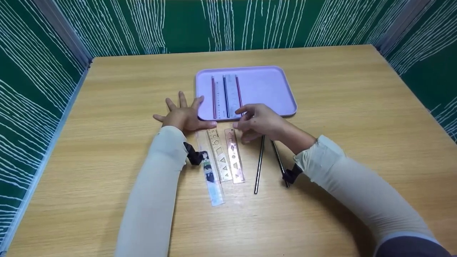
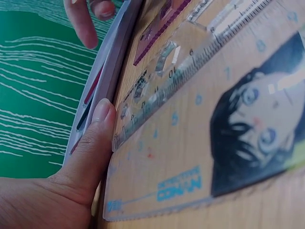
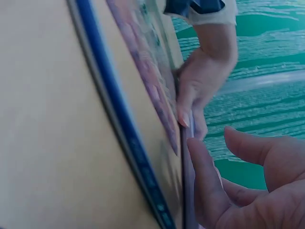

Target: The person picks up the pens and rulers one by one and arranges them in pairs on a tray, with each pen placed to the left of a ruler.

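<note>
My left hand [image 1: 185, 116] rests with fingers spread at the near-left corner of a purple tray [image 1: 266, 89], its thumb along the near edge. Over that edge, farther right, my right hand [image 1: 262, 121] hovers with loosely bent fingers and nothing visible between them. The tray holds a red pencil [image 1: 214, 96], a dark pencil [image 1: 226, 98] and another red pencil [image 1: 238, 89], with clear rulers [image 1: 232, 94] between them. Before the tray lie a cartoon-print ruler [image 1: 213, 189], a clear stencil ruler [image 1: 219, 157] and a pinkish stencil ruler [image 1: 234, 157]. Two dark pencils [image 1: 259, 167] lie partly under my right hand and wrist.
The wooden table [image 1: 125, 85] extends on all sides of the tray. Green walls with white streaks [image 1: 185, 25] border its back and sides. Black wrist mounts [image 1: 192, 155] hang close above the rulers and the right-hand pencil.
</note>
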`<action>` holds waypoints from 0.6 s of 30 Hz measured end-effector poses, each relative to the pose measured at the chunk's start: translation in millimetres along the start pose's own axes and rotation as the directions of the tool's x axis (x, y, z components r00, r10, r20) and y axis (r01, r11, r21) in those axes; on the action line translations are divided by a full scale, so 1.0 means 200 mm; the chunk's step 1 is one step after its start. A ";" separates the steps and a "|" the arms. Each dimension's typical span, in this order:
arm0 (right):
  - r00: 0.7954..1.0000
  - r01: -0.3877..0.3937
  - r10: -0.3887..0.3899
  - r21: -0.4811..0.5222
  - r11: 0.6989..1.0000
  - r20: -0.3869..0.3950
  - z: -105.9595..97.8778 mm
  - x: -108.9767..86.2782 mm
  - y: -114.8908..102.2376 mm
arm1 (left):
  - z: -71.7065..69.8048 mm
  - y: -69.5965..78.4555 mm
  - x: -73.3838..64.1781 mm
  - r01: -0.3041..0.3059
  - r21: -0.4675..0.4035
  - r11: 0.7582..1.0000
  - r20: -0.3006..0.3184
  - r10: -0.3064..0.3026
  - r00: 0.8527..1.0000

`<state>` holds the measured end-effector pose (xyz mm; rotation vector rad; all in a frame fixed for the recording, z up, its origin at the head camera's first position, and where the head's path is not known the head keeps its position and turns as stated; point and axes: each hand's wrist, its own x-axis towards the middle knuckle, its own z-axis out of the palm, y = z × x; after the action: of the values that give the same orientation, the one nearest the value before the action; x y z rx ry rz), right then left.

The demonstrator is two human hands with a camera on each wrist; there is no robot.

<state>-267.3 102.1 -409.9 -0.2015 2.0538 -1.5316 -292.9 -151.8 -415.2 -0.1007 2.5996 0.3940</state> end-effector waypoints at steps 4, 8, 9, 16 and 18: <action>1.000 -0.011 0.012 -0.046 0.999 0.016 0.03 -0.01 0.03 | 0.00 0.00 -0.01 0.002 0.011 1.000 0.009 -0.002 1.000; 1.000 -0.009 0.009 -0.120 0.993 0.007 0.05 -0.02 0.05 | 0.00 0.01 -0.01 0.002 0.026 1.000 0.019 -0.002 1.000; 1.000 -0.006 0.007 -0.138 0.990 0.004 0.06 -0.02 0.05 | 0.00 0.01 -0.01 0.002 0.029 1.000 0.021 -0.002 1.000; 0.999 0.012 -0.019 -0.237 0.971 -0.027 0.09 -0.02 0.05 | -0.01 0.01 -0.01 0.000 0.026 1.000 0.012 0.000 1.000; 0.999 0.012 -0.022 -0.255 0.967 -0.038 0.09 -0.02 0.05 | -0.01 0.01 0.00 0.001 0.027 1.000 0.015 -0.001 1.000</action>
<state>-252.1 92.1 -421.7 -0.2884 2.2844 -1.2863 -293.1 -150.9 -412.8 -0.0896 2.5892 0.3582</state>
